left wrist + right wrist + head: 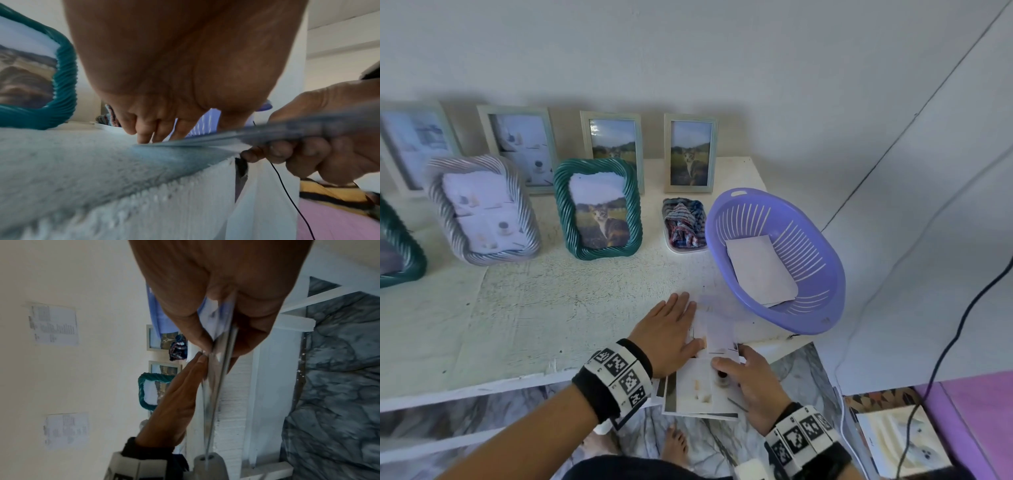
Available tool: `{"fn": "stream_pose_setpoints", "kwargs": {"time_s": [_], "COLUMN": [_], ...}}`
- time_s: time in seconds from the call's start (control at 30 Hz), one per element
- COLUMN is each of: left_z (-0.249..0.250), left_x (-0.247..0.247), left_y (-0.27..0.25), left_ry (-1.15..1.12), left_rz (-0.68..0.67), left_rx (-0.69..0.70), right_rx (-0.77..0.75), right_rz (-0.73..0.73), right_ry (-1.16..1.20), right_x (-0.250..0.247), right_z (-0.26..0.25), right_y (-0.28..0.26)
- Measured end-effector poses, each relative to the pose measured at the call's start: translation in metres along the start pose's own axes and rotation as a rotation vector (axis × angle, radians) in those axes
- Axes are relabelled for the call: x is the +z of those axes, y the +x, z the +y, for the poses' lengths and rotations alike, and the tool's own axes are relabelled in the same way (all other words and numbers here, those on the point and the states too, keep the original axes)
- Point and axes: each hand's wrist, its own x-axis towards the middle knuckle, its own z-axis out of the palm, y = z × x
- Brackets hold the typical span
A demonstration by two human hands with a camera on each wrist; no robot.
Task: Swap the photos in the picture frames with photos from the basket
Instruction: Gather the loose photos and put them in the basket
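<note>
A stack of photos [700, 387] lies half over the white table's front edge [517, 380], just in front of the purple basket [828, 301]. My left hand [671, 325] lies flat on the stack's far end, fingers [156, 128] straight and pressing it down. My right hand [736, 370] pinches the overhanging end, thumb on top and fingers under the photos [277, 131]. In the right wrist view the photos [216, 378] run edge-on between both hands. One pale sheet [760, 270] lies in the basket. A green twisted frame [597, 209] and two plain frames [690, 152] hold cat photos.
A silver twisted frame [482, 209], more plain frames [520, 144] and a teal frame [397, 246] stand to the left. A folded striped cloth in a dish [683, 221] sits beside the basket. A black cable [945, 349] hangs at the right, off the table.
</note>
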Motion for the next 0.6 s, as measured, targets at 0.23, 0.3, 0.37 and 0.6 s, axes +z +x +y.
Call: {"fn": "stream_pose_setpoints", "kwargs": {"time_s": [0.23, 0.3, 0.37, 0.6], "left_z": [-0.024, -0.031, -0.033, -0.034], "left_x": [-0.009, -0.016, -0.023, -0.036], "left_y": [-0.039, -0.050, -0.058, -0.062], "left_ry": [-0.650, -1.026, -1.379, -1.263], "left_rz": [0.313, 0.373, 0.426, 0.923], "left_rx": [-0.306, -0.378, -0.333, 0.059], "right_rx": [-0.160, -0.215, -0.278, -0.712], "right_rz": [-0.168, -0.204, -0.219, -0.068], "right_ry": [-0.093, -0.085, -0.134, -0.525], "right_x": [0.013, 0.025, 0.038, 0.071], "right_z": [-0.019, -0.029, -0.040, -0.072], "right_y": [0.001, -0.001, 0.002, 0.016]}}
